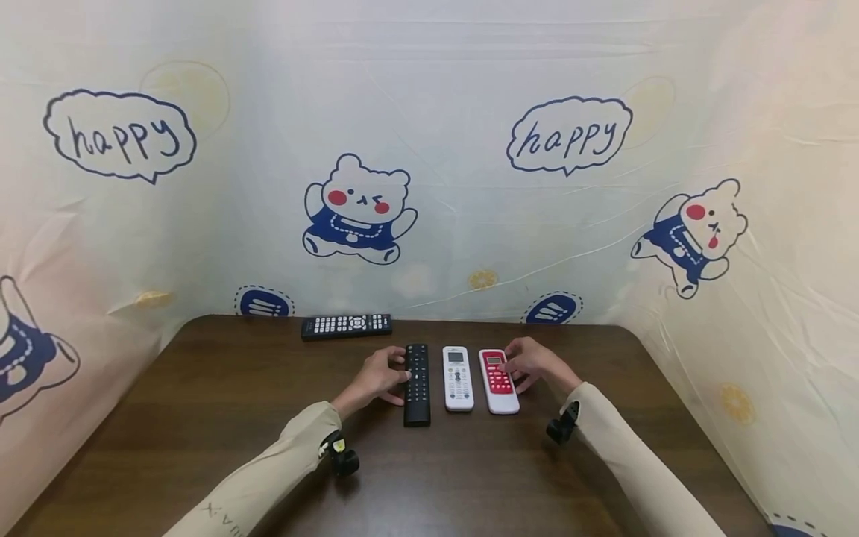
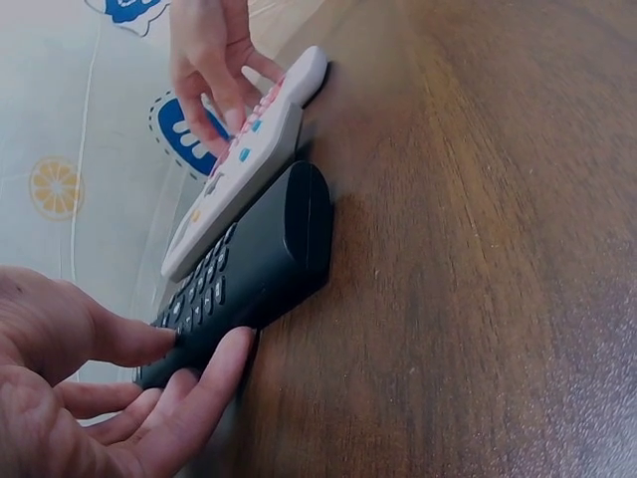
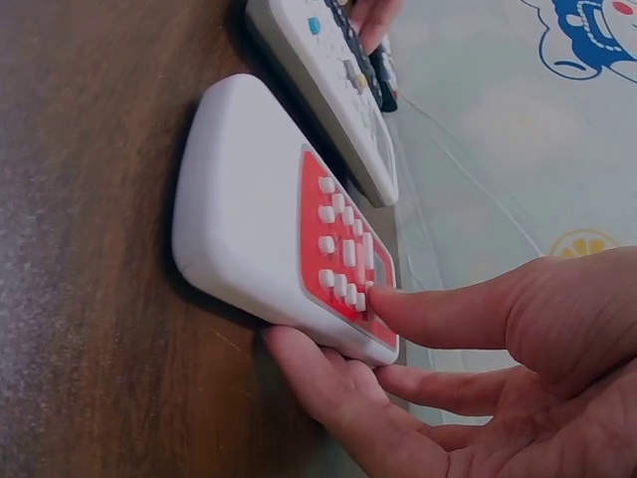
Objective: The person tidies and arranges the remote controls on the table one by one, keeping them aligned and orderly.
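Three remote controls lie upright in a row on the table. My left hand (image 1: pixel 377 375) is at the left side of the black remote control (image 1: pixel 417 406); in the left wrist view its thumb lies on the buttons and its fingers touch the side edge. On the right, my right hand (image 1: pixel 539 363) holds the red-and-white remote control (image 1: pixel 503 403) by its right side. Its thumb (image 3: pixel 448 317) rests on the red button face and the other fingers touch the side. Between these two lies a white remote control (image 1: pixel 458 399), touched by neither hand.
Another black remote control (image 1: pixel 346 326) with pale buttons lies crosswise near the table's back edge. The brown wooden table (image 1: pixel 429 485) is bounded at the back and sides by a pale curtain (image 1: pixel 456 112) printed with bears.
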`<state>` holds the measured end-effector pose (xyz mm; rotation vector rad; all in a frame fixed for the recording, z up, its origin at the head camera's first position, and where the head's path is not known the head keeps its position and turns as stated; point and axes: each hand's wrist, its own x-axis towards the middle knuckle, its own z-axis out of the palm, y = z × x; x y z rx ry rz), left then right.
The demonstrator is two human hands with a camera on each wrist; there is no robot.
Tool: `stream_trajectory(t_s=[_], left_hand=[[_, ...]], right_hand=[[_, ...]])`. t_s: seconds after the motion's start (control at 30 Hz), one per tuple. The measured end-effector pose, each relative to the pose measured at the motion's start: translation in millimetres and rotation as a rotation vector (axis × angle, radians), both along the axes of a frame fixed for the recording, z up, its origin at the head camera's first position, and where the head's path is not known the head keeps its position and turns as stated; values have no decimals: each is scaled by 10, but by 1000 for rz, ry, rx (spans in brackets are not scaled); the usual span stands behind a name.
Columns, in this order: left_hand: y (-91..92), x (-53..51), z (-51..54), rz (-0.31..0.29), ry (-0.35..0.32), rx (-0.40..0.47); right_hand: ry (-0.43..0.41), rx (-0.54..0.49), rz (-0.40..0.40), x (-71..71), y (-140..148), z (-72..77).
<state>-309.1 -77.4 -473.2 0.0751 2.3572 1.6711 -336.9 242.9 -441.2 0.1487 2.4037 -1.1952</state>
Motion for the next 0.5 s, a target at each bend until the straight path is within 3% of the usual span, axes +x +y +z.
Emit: stream_trajectory(t_s=[0.5], left_hand=[[-6,6,-8,-2,17,12]], right_hand=[[-38,-32,-11,-25,19,25]])
